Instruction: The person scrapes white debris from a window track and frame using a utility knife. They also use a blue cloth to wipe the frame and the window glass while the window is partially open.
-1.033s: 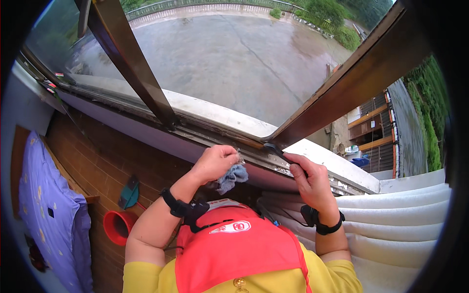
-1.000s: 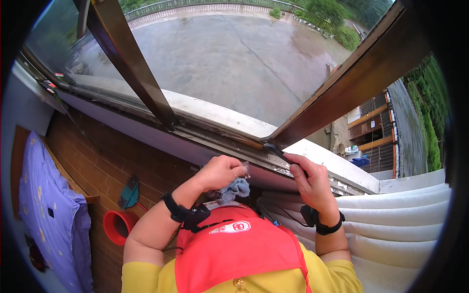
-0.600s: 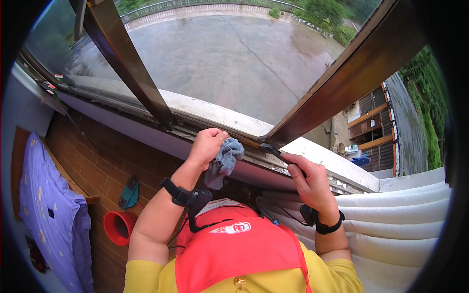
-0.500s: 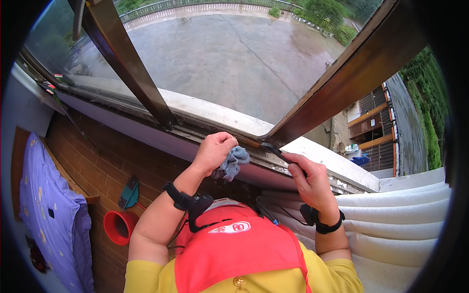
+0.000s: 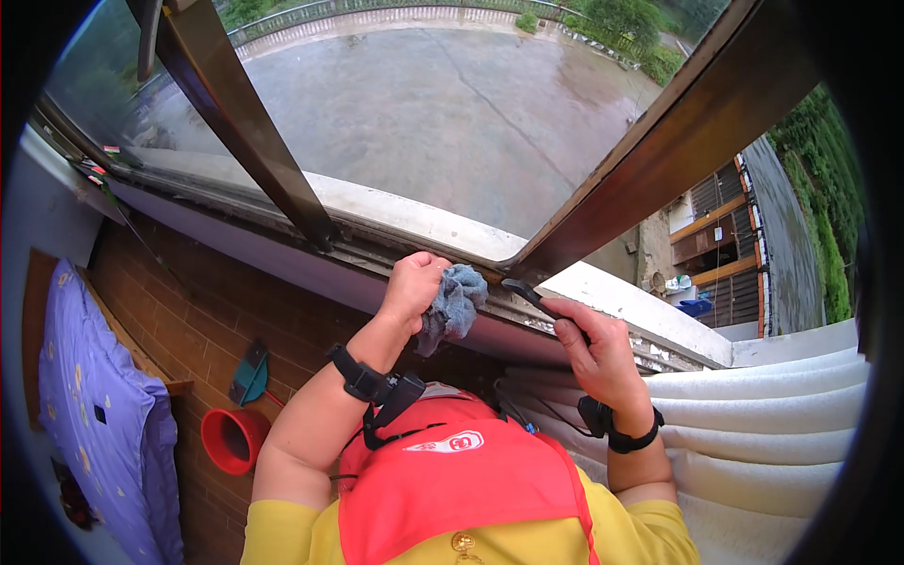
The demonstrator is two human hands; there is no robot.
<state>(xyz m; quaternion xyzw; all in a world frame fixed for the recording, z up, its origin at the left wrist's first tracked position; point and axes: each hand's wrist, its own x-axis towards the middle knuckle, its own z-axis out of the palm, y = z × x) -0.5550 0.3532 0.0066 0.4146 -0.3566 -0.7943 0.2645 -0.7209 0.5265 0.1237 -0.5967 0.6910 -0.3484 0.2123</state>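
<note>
My left hand (image 5: 412,292) is closed on a crumpled, damp-looking grey-blue rag (image 5: 456,303), which bunches out to the right and hangs down just inside the sill. In my right hand (image 5: 603,356) is a slim black-handled tool (image 5: 527,294). Its dark, flattened tip rests at or just over the window track (image 5: 513,306), near the foot of the brown window frame post (image 5: 621,179). Its working end is too small to name. Dirt and pale flakes lie along the track. My fingers hide part of the handle.
On the left are a bed with a purple cover (image 5: 99,405), a red bucket (image 5: 233,441) and a green dustpan (image 5: 250,372) on the brown floor. A white curtain (image 5: 753,443) hangs at the right. Beyond the window lie a wet paved yard (image 5: 424,122) and a shed.
The rag has spread and shifted slightly right as my left hand turned. My right hand and the black-handled tool have hardly moved.
</note>
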